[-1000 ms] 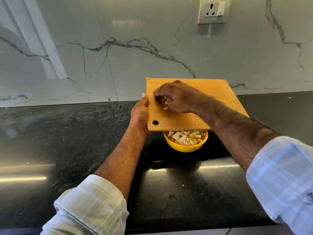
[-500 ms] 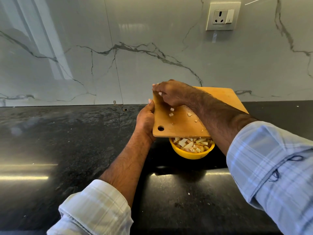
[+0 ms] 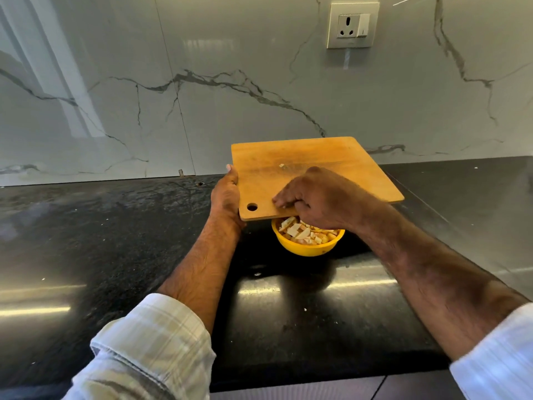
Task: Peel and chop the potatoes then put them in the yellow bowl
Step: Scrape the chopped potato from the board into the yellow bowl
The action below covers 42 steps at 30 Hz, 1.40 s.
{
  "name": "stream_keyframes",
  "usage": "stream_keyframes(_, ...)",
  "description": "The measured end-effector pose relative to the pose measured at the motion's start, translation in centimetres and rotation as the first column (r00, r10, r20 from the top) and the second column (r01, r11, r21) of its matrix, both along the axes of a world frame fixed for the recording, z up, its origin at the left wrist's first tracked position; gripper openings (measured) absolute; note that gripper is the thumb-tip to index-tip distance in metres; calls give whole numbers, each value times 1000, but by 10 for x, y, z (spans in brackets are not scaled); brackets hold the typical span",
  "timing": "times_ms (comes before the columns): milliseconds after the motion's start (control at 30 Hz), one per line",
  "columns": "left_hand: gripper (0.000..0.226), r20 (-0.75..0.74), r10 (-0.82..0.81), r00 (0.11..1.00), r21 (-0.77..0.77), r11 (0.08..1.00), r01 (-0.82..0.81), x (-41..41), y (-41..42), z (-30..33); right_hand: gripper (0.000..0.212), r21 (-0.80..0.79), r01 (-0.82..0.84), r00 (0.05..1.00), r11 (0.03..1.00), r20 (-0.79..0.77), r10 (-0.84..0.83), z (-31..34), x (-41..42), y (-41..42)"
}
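Observation:
A wooden cutting board (image 3: 302, 171) is held tilted over the yellow bowl (image 3: 308, 248), its near edge above the bowl's rim. My left hand (image 3: 226, 194) grips the board's left edge near the round hole. With bent fingers my right hand (image 3: 314, 197) lies on the board's near edge, just above the bowl. Chopped potato pieces (image 3: 300, 230) fill the bowl. One small piece (image 3: 281, 166) still sits on the board's middle.
The black stone counter (image 3: 115, 241) runs left and right, with a few tiny crumbs (image 3: 305, 309) near the front. A marble backsplash (image 3: 202, 82) rises behind, with a wall socket (image 3: 352, 26) at the upper right.
My right hand has swept from the board's far left corner down to its near edge over the bowl. The loose potato bits on the board are gone, save one.

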State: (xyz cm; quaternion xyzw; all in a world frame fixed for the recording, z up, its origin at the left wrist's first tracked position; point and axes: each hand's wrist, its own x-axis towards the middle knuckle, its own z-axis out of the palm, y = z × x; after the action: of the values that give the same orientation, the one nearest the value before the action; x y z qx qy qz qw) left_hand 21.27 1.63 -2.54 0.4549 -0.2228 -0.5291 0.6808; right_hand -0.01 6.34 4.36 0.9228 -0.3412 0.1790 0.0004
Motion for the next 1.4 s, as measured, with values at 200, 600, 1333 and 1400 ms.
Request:
stream_keyframes(200, 56, -26, -33, 999, -15, 999, 33, 2, 1, 0, 34, 103, -13, 941, 995, 337, -22, 0, -28, -33)
stream_keyframes(600, 55, -6, -40, 999, -32, 999, 40, 11, -3, -5, 63, 274, 92, 990, 957, -132, -57, -8, 8, -53)
stream_keyframes(1333, 45, 39, 1, 999, -25, 1000, 0, 0, 1, 1, 25, 414, -206, 912, 887, 410, 21, -17, -45, 22)
stream_keyframes(1400, 45, 32, -7, 999, -22, 1000, 8, -1, -1, -1, 25, 283, -155, 894, 946, 448, 13, -17, -35, 10)
